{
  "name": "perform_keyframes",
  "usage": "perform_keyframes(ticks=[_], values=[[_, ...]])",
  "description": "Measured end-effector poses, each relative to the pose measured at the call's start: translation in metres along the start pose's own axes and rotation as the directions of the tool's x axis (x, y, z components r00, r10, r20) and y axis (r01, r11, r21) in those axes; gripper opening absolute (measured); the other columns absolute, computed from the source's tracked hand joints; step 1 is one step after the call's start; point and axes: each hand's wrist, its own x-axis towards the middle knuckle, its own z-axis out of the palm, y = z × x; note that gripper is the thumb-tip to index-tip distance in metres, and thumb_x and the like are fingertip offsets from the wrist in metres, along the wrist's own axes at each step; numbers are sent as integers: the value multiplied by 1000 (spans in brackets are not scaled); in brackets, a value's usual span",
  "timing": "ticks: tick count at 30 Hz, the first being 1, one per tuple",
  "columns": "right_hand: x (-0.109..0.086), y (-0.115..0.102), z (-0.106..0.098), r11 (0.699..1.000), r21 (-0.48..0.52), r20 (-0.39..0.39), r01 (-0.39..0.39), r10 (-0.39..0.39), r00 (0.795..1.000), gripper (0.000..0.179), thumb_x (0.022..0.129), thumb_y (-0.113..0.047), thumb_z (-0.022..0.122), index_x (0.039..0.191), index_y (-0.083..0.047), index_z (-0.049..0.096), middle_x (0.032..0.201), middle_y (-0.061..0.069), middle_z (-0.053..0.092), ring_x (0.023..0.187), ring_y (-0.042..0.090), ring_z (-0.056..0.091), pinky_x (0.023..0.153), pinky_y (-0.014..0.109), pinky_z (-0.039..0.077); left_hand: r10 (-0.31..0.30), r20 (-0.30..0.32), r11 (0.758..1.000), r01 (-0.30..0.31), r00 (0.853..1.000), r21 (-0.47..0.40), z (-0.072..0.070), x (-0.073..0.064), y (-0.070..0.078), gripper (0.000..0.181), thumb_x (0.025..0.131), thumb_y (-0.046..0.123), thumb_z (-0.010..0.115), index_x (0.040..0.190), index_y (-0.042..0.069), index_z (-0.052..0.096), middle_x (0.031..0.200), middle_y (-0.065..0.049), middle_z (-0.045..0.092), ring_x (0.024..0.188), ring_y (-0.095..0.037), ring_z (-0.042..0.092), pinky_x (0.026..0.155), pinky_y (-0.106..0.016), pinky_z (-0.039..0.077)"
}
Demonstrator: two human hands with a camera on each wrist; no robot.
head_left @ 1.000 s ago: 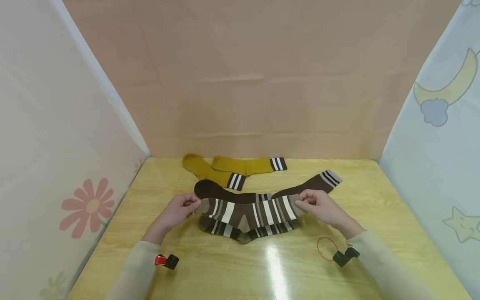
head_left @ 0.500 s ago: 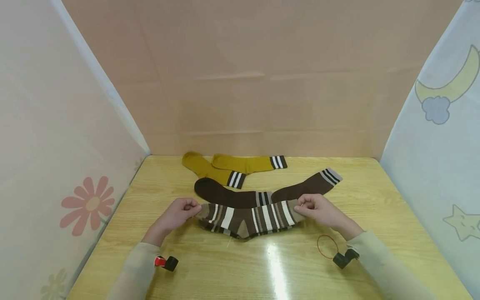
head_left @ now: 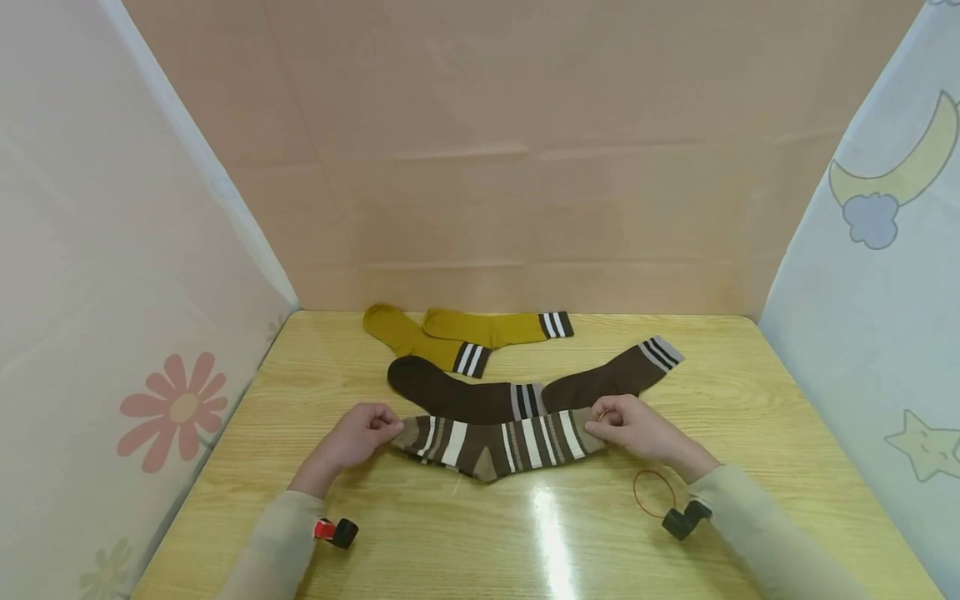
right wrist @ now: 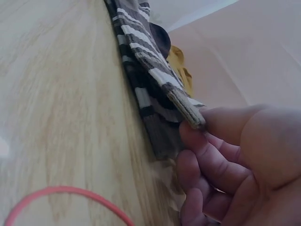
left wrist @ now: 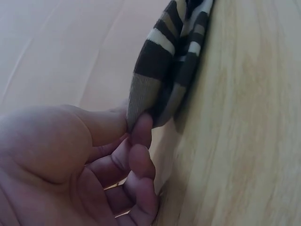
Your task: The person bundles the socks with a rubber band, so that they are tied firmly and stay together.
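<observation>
A striped sock (head_left: 517, 443) in brown, white and tan lies stretched between both hands over a matching striped sock (right wrist: 149, 127), which rests on the table and is mostly hidden in the head view. My left hand (head_left: 364, 435) pinches the tan toe end between thumb and index finger. At the other end, my right hand (head_left: 634, 427) pinches the tan cuff the same way. The wrist views show the upper sock's ends slightly raised off the lower one.
Behind the striped pair lie two dark brown socks (head_left: 465, 396) with grey, black-striped cuffs. Farther back are two mustard socks (head_left: 495, 329), partly overlapping. An orange loop (head_left: 636, 492) hangs by the right wrist. Fabric walls (head_left: 525, 167) enclose the wooden table (head_left: 420, 542).
Both hands have lowered the upper striped sock onto the matching one, which now barely shows beneath it. In the last half second the hands have shifted only slightly.
</observation>
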Motion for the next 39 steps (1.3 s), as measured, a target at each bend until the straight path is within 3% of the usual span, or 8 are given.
perform_keyframes(ticks=[8, 17, 26, 39], values=[[4, 2, 4, 995, -97, -17, 13, -15, 1000, 17, 102, -20, 71, 94, -6, 65, 65, -9, 53, 57, 3, 41, 56, 23, 39, -27, -59, 994, 33, 998, 108, 3, 0, -3, 14, 102, 18, 72, 92, 8, 72, 79, 0, 65, 73, -15, 56, 70, -33, 48], [6, 1, 6, 980, -200, -72, -22, 7, 997, 16, 100, -22, 74, 91, -11, 66, 70, -7, 56, 61, 6, 46, 58, 25, 41, -28, -102, 988, 43, 994, 148, 6, 0, -7, 12, 99, 20, 75, 95, 9, 73, 81, 2, 68, 76, -13, 59, 71, -33, 49], [11, 2, 10, 959, -281, -109, -43, 12, 994, 16, 97, -21, 78, 89, -13, 66, 74, -8, 62, 66, 7, 52, 62, 26, 45, 13, -82, 982, 2, 997, 186, 10, 0, -9, 12, 99, 18, 75, 88, 14, 75, 80, 5, 65, 75, -13, 56, 70, -32, 48], [12, -2, 10, 955, -285, -135, -78, 41, 990, 17, 96, -21, 79, 89, -12, 66, 75, -5, 62, 68, 10, 53, 63, 27, 45, 14, -48, 978, -3, 999, 208, 7, -2, -8, 13, 99, 19, 74, 87, 15, 74, 80, 5, 64, 74, -14, 54, 69, -33, 47]])
